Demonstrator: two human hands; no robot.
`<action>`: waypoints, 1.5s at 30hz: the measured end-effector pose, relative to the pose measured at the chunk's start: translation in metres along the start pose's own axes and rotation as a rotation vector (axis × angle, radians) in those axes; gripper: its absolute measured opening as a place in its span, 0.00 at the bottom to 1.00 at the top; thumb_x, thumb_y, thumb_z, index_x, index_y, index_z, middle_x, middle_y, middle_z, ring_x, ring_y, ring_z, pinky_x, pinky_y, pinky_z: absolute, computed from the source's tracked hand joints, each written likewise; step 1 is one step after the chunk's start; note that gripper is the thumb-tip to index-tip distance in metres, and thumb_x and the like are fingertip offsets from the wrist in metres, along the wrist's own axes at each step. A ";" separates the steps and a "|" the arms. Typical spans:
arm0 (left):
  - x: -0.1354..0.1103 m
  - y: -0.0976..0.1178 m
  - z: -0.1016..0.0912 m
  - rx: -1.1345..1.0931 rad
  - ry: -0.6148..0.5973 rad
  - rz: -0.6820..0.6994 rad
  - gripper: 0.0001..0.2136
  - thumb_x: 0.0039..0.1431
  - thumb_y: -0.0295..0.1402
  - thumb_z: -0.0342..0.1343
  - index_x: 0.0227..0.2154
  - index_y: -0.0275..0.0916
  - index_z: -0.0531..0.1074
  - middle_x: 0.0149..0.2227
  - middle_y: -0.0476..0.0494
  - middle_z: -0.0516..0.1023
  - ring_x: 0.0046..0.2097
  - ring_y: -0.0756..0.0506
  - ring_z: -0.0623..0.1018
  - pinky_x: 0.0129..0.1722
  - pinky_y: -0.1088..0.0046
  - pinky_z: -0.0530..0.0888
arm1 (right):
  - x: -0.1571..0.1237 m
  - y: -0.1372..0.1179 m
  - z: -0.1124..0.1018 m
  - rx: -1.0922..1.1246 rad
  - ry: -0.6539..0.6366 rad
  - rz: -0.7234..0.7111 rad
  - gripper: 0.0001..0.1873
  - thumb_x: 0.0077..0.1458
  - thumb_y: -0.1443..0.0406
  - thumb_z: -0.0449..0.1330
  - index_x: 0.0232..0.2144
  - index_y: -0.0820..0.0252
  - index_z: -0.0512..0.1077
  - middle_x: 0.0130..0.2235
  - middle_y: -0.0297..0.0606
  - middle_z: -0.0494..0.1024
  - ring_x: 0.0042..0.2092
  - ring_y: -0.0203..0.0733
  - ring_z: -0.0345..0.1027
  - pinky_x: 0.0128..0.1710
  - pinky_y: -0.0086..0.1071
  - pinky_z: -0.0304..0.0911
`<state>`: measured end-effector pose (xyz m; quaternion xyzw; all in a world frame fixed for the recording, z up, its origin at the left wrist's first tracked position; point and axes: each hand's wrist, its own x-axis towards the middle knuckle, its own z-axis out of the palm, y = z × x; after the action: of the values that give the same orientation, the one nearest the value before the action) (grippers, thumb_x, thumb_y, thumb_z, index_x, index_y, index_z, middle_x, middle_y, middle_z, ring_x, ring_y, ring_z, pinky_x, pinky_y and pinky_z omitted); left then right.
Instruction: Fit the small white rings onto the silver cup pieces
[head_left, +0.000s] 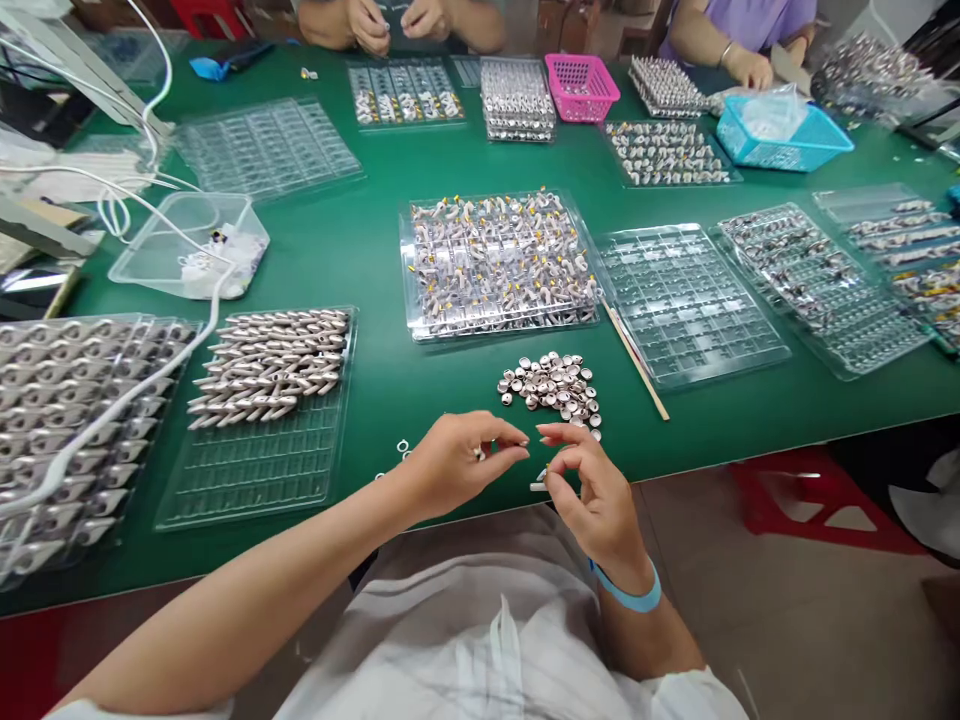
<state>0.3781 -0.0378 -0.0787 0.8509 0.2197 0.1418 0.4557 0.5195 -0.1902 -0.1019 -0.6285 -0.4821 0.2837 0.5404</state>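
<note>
My left hand [457,462] hovers over the near edge of the green table [360,250], fingers pinched on a tiny metal piece. My right hand [592,495], with a blue wristband, is just to its right and pinches a small white and metal part [538,483]. Right behind both hands lies a loose pile of small silver caps [553,384]. Two little rings [403,447] rest on the table left of my left hand. A clear tray [259,470] holding rows of finished silver pieces [274,363] sits at the left.
A full tray of white and metal parts [499,262] stands behind the pile, an empty clear tray [686,300] and a wooden stick [636,360] to its right. More trays, a pink basket [581,87] and a blue basket [784,135] lie farther back, where two other people's hands [397,22] work.
</note>
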 end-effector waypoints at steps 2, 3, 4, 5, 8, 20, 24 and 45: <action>-0.013 0.006 0.001 -0.175 0.006 -0.132 0.06 0.59 0.33 0.59 0.34 0.38 0.79 0.32 0.46 0.82 0.31 0.49 0.78 0.31 0.75 0.72 | 0.002 -0.004 0.004 -0.033 -0.055 -0.065 0.07 0.59 0.73 0.56 0.32 0.55 0.68 0.53 0.40 0.73 0.53 0.46 0.68 0.53 0.43 0.63; -0.018 0.008 0.001 -0.246 0.023 -0.187 0.06 0.59 0.34 0.59 0.33 0.38 0.79 0.32 0.45 0.82 0.32 0.48 0.79 0.32 0.74 0.73 | 0.003 -0.006 0.007 -0.044 -0.076 -0.099 0.08 0.58 0.73 0.56 0.32 0.55 0.67 0.52 0.40 0.74 0.53 0.46 0.68 0.53 0.44 0.63; -0.022 0.008 0.002 -0.305 0.046 -0.236 0.07 0.58 0.35 0.60 0.32 0.37 0.79 0.32 0.44 0.82 0.33 0.47 0.79 0.33 0.74 0.73 | 0.004 -0.008 0.011 -0.053 -0.089 -0.132 0.08 0.58 0.74 0.55 0.33 0.55 0.67 0.52 0.40 0.74 0.53 0.46 0.67 0.53 0.45 0.63; -0.025 0.008 0.003 -0.358 0.073 -0.281 0.07 0.57 0.36 0.61 0.31 0.37 0.78 0.32 0.44 0.82 0.34 0.46 0.79 0.34 0.73 0.74 | 0.004 -0.009 0.015 -0.063 -0.092 -0.165 0.08 0.58 0.74 0.55 0.33 0.55 0.67 0.52 0.40 0.74 0.54 0.47 0.67 0.53 0.46 0.63; -0.032 0.004 0.006 -0.519 0.155 -0.372 0.09 0.55 0.37 0.63 0.32 0.36 0.76 0.32 0.44 0.82 0.35 0.46 0.80 0.35 0.73 0.75 | 0.004 -0.010 0.027 -0.116 -0.074 -0.265 0.10 0.56 0.76 0.55 0.35 0.55 0.66 0.54 0.42 0.73 0.54 0.48 0.67 0.53 0.48 0.64; -0.044 -0.004 0.010 -0.662 0.327 -0.366 0.10 0.56 0.35 0.63 0.39 0.37 0.74 0.37 0.45 0.80 0.39 0.48 0.80 0.41 0.75 0.77 | -0.001 -0.008 0.047 -0.382 -0.069 -0.416 0.14 0.54 0.77 0.57 0.40 0.57 0.65 0.59 0.48 0.69 0.58 0.53 0.63 0.55 0.52 0.65; -0.043 -0.004 0.009 -0.711 0.333 -0.387 0.10 0.55 0.34 0.64 0.38 0.37 0.74 0.35 0.46 0.80 0.37 0.49 0.80 0.40 0.76 0.77 | -0.002 -0.009 0.049 -0.432 -0.089 -0.443 0.14 0.54 0.77 0.57 0.40 0.57 0.65 0.59 0.50 0.70 0.59 0.54 0.62 0.54 0.52 0.66; -0.055 -0.008 0.001 -0.261 0.107 -0.221 0.09 0.62 0.32 0.56 0.45 0.40 0.71 0.39 0.46 0.81 0.40 0.47 0.81 0.42 0.73 0.76 | -0.006 -0.013 0.043 -0.259 -0.079 -0.400 0.13 0.53 0.77 0.57 0.37 0.56 0.66 0.50 0.44 0.76 0.51 0.49 0.67 0.49 0.49 0.68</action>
<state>0.3293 -0.0626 -0.0879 0.7465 0.3157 0.1633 0.5626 0.4754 -0.1783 -0.1019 -0.5731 -0.6502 0.1314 0.4812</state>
